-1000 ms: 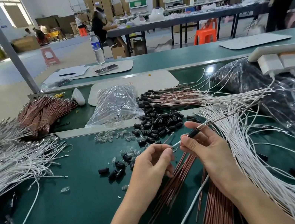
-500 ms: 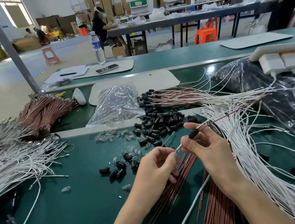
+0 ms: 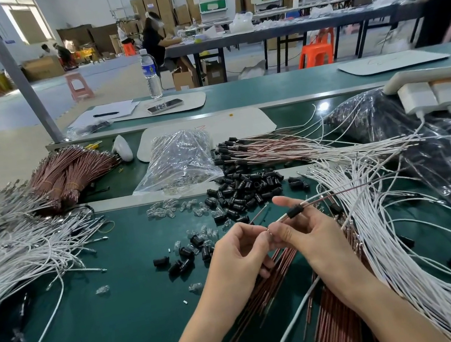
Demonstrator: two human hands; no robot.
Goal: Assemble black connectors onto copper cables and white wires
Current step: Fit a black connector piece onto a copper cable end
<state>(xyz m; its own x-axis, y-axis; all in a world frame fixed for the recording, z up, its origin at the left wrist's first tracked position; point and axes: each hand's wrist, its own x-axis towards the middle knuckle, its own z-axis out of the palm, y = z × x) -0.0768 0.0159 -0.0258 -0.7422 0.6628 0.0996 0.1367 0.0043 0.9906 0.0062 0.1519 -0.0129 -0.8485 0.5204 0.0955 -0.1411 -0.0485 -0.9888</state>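
Note:
A black connector (image 3: 295,210) sits threaded on a white wire and a copper cable (image 3: 338,195) that run off to the right. My right hand (image 3: 303,232) pinches those two just left of the connector. My left hand (image 3: 240,250) meets it, fingertips pinched on the wire's bare end (image 3: 268,230). Loose black connectors (image 3: 247,192) are heaped just beyond my hands, with a few more (image 3: 184,260) to the left. Copper cables (image 3: 270,285) lie under my hands. White wires (image 3: 404,245) fan out on the right.
A clear bag of small parts (image 3: 180,160) lies behind the connectors. Finished cables with connectors (image 3: 274,147) lie at the back right, next to black plastic bags (image 3: 439,153). Bundled copper cables (image 3: 69,173) and white wires (image 3: 8,255) fill the left. The green table (image 3: 95,327) shows bare near me.
My hands have drawn a little closer together and my left fingertips now touch the wire end. The black connector stays on the wire above my right thumb.

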